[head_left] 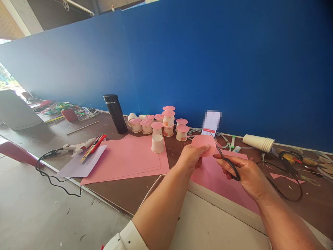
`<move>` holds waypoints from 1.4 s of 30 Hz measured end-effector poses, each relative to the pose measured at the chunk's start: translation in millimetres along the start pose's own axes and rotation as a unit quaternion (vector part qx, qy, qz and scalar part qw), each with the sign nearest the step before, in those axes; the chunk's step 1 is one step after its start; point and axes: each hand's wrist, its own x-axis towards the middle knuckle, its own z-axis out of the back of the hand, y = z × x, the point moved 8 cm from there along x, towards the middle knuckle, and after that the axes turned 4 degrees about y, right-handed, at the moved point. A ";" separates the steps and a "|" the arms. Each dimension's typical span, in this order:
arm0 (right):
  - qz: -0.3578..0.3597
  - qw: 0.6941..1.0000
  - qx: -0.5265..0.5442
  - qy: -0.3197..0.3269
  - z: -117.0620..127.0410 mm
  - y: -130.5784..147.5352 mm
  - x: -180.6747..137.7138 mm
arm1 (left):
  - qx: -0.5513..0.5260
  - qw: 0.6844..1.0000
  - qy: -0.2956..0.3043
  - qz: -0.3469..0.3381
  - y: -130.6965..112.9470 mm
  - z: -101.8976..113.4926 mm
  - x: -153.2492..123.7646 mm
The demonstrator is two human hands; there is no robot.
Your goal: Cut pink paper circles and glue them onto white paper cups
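Note:
My left hand [194,157] pinches a round pink paper disc [201,144] between thumb and fingers, holding it up over the table. In my right hand [243,172] is a pair of scissors [230,165] with black handles; the blades lie along the right edge of the disc. Below my hands lies a pink paper sheet [221,173]. Behind and to the left stand several upturned paper cups with pink paper tops [169,119], some stacked. One plain paper cup [157,144] without a top stands in front of them.
Pink sheets [130,156] spread on the left, beside a lilac sheet [85,163], a red utility knife [93,147] and a glue gun [79,146]. A black flask [116,114] stands behind. On the right lie nested paper cups [257,142] and a black cable [279,199]. A blue panel [182,62] borders the table.

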 end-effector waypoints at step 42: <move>-0.001 1.000 -0.010 0.002 0.3 -2.0 1.1 | -0.065 0.997 -0.027 -0.009 -4.2 2.0 -0.8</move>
